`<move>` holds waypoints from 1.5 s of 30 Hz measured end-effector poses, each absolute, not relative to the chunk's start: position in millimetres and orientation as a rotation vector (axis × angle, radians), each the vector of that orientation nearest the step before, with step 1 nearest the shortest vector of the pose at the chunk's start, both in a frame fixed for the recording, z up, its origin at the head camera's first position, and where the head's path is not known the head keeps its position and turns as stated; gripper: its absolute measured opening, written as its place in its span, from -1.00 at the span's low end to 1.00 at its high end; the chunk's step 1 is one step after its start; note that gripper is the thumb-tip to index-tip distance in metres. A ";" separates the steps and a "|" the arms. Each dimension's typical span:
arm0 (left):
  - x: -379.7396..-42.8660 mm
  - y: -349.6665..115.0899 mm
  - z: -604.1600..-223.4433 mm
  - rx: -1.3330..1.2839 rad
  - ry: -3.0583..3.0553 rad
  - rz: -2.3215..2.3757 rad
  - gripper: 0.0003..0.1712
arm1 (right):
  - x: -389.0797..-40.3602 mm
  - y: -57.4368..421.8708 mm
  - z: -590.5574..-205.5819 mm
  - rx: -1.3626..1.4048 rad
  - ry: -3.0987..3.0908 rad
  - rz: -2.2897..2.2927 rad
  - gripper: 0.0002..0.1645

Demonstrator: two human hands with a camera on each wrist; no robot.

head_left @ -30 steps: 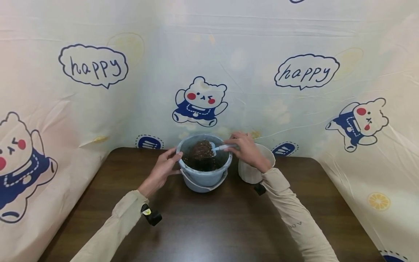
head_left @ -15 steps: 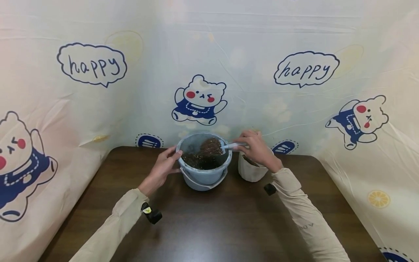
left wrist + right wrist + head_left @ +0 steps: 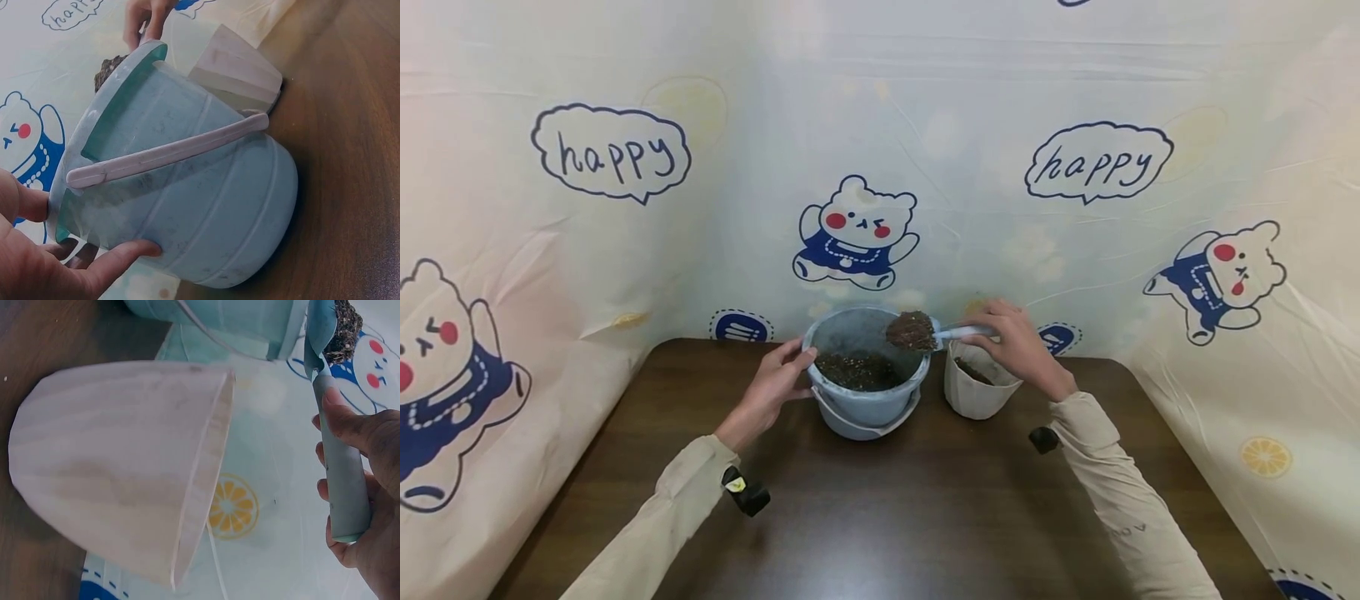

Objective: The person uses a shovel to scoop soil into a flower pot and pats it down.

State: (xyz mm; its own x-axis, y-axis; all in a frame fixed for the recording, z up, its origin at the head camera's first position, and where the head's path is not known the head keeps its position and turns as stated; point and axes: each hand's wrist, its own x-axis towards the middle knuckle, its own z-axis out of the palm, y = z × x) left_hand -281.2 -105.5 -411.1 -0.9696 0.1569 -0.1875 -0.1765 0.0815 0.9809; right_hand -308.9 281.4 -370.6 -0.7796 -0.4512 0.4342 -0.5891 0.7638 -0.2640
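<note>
A light blue bucket (image 3: 865,408) with soil (image 3: 861,371) inside stands on the table, its pale handle (image 3: 169,153) hanging down the front. My left hand (image 3: 767,387) holds the bucket's left rim; in the left wrist view, the thumb and fingers lie on rim and wall. The right hand (image 3: 1015,346) grips the handle of a small blue trowel (image 3: 340,462). Dark soil (image 3: 912,331) is heaped on its blade, above the bucket's right rim. Just right of the bucket, below that hand, stands a white faceted pot (image 3: 973,398) with some soil in it.
The brown wooden table (image 3: 880,517) reaches back to a printed cloth backdrop (image 3: 962,125) with bears and lettering. Bucket and pot stand close together near the table's back edge. A black wrist camera (image 3: 747,492) hangs under the left sleeve.
My right hand has lifted the loaded trowel up from inside the bucket and moved right, to the bucket's right rim. The left hand has stayed on the bucket.
</note>
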 end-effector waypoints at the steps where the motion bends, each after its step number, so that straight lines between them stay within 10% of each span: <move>1: -281.0 -105.4 -411.1 -0.020 2.113 1.977 -0.25 | -308.0 285.1 -370.1 0.789 -2.611 0.554 -0.69; 45: -283.9 -107.3 -415.1 -0.030 2.126 1.964 -0.24 | -280.0 371.0 -396.9 0.505 -2.166 0.070 -0.82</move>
